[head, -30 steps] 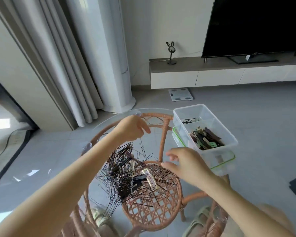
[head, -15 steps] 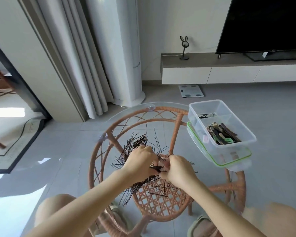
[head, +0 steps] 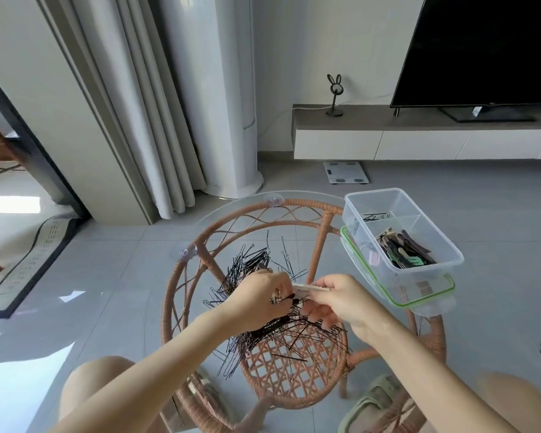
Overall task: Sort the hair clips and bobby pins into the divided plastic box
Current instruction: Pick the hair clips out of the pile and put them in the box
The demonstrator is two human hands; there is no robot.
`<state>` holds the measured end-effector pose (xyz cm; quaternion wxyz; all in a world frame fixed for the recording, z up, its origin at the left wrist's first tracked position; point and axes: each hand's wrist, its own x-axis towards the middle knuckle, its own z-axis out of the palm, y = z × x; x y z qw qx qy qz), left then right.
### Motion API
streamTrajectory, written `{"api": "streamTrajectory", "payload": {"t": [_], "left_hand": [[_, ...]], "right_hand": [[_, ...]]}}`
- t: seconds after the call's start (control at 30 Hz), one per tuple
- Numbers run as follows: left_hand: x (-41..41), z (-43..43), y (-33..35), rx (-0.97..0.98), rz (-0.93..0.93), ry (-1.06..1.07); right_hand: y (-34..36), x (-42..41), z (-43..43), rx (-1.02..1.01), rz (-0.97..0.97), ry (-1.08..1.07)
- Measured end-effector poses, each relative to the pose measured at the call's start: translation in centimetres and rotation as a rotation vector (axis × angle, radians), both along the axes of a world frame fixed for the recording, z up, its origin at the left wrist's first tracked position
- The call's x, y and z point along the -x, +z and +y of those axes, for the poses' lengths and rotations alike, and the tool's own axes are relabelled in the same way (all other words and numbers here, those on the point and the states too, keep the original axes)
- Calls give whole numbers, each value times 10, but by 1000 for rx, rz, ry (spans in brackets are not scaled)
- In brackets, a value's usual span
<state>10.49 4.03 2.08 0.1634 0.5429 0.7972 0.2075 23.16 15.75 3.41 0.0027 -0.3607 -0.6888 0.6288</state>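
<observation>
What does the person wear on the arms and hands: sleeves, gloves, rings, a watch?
Nothing shows on them. The left hand and the right hand are bare, without gloves, and no ring shows on the visible fingers. The left forearm and the right forearm are uncovered down to the frame edge: no sleeve, watch or bracelet.

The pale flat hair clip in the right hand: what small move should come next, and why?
Probably carry it right: the right hand pinches the pale flat hair clip above the black bobby pin pile, and the clear divided plastic box already holds clips in its near compartment.
</observation>
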Motion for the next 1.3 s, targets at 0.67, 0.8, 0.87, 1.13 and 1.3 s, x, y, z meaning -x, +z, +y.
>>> {"api": "streamTrajectory", "payload": {"t": [0.67, 0.8, 0.87, 1.13, 1.3], "left_hand": [[8, 4, 33, -393, -337, 315], [5, 16, 41, -515, -784, 434], [4, 26, 45, -503, -903, 411], [28, 31, 42, -394, -626, 398], [48, 10, 28, -147, -133, 482]], "right_hand": [[4, 3, -2, 67, 367, -220], [9, 8, -10, 180, 497, -154], [15, 6, -5, 57, 526, -184], [31, -36, 105, -996, -81, -336], [24, -15, 90, -1227, -44, -134]]}}
